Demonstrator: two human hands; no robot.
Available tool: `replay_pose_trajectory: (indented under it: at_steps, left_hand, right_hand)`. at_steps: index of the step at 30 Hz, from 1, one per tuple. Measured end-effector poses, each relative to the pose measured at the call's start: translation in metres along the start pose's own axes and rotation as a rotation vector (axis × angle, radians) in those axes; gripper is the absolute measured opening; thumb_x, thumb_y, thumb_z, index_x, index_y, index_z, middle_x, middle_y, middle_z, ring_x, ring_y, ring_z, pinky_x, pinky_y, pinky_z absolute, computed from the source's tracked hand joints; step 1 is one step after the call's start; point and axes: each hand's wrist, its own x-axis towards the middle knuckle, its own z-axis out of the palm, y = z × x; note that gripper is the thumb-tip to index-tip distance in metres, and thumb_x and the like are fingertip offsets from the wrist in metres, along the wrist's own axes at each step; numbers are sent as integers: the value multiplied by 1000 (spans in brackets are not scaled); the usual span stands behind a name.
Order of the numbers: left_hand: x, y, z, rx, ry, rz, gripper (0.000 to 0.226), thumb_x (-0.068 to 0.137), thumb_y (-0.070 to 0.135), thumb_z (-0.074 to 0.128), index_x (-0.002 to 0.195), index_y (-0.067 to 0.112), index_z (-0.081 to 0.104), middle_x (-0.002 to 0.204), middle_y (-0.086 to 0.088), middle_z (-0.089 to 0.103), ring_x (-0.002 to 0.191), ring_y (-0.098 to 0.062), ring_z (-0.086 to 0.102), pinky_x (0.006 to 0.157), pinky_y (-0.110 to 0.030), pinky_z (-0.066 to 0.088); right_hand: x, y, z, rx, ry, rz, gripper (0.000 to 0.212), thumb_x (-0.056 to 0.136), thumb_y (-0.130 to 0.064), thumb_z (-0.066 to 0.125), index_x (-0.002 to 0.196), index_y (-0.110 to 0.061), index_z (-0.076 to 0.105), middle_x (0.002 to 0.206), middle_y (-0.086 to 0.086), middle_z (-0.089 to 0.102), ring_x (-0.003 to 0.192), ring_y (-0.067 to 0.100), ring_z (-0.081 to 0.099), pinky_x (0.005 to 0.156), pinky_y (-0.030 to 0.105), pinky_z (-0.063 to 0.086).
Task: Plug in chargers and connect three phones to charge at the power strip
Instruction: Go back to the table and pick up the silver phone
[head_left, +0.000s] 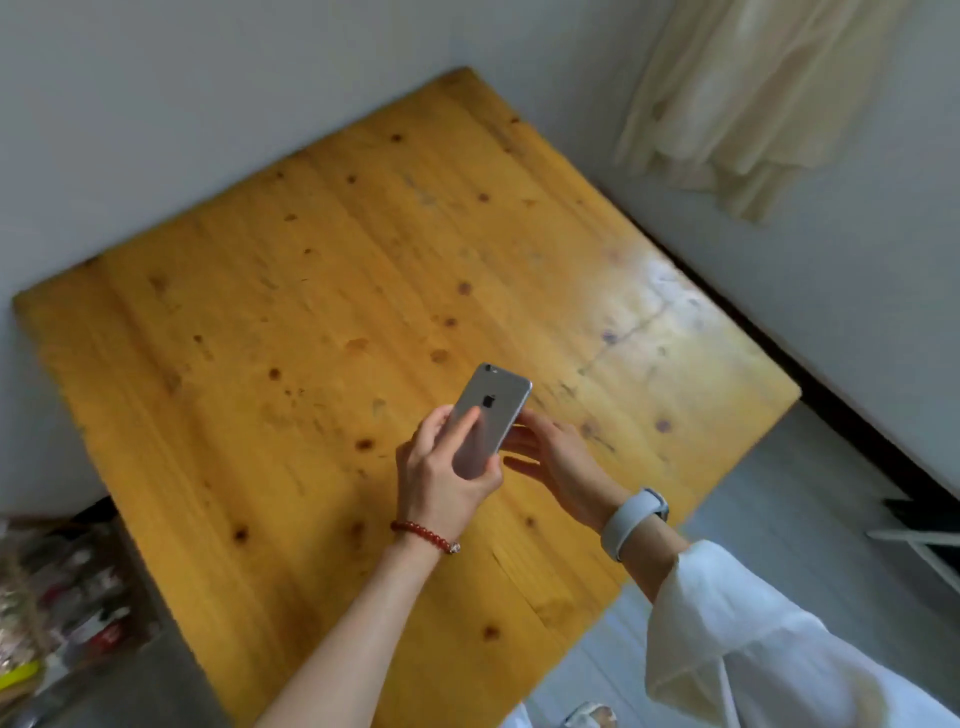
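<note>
A silver phone (493, 405) with a dark logo on its back is held above the wooden table (291, 291), back side up. My left hand (441, 478), with a red bead bracelet at the wrist, grips its lower half, thumb across the back. My right hand (556, 462), with a pale wristband, touches the phone's right edge with its fingertips, fingers spread. No charger, cable or power strip is in view.
The table fills a corner between two white walls. A cream curtain (748, 104) hangs at the upper right. A cluttered bin or shelf (57, 597) stands at the lower left. Grey floor and a dark framed object (930, 535) lie to the right.
</note>
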Motion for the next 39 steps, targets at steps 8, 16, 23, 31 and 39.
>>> replay_pose_trajectory:
  at_steps: [8, 16, 23, 31, 39]
  left_hand:
    - [-92, 157, 118, 55, -302, 360, 52, 64, 45, 58, 110, 21, 64, 119, -12, 61, 96, -25, 63, 83, -34, 45]
    - [-256, 302, 268, 31, -651, 723, 42, 78, 42, 46, 104, 14, 65, 112, -4, 66, 103, -21, 62, 86, -37, 50]
    - [-377, 395, 388, 393, -933, 1033, 48, 84, 44, 51, 125, 20, 48, 133, -2, 49, 125, -21, 42, 102, -38, 31]
    - [-556, 492, 523, 430, -1209, 1340, 45, 87, 41, 47, 126, 18, 48, 132, -4, 50, 123, -26, 42, 101, -42, 33]
    - [-762, 614, 652, 427, -1378, 1602, 44, 86, 39, 50, 125, 18, 49, 131, -5, 50, 122, -28, 42, 97, -42, 36]
  right_hand:
    - [-152, 61, -169, 308, 294, -218, 25, 94, -7, 37, 90, -15, 60, 81, 4, 65, 59, 6, 67, 50, 17, 51]
    - [-346, 216, -336, 534, 952, -160, 22, 95, -15, 41, 78, -17, 55, 83, 6, 62, 71, 17, 58, 60, 28, 50]
    - [-498, 367, -399, 714, 1521, 90, 17, 92, -20, 44, 81, -7, 50, 84, 12, 56, 78, 24, 51, 70, 34, 40]
    - [-637, 507, -469, 977, 1763, 171, 11, 89, -12, 46, 98, -6, 47, 91, 8, 54, 83, 24, 51, 74, 29, 38]
    - [-792, 616, -570, 1142, 1937, 255, 14, 89, -15, 48, 95, -2, 50, 90, 11, 56, 82, 24, 52, 73, 31, 39]
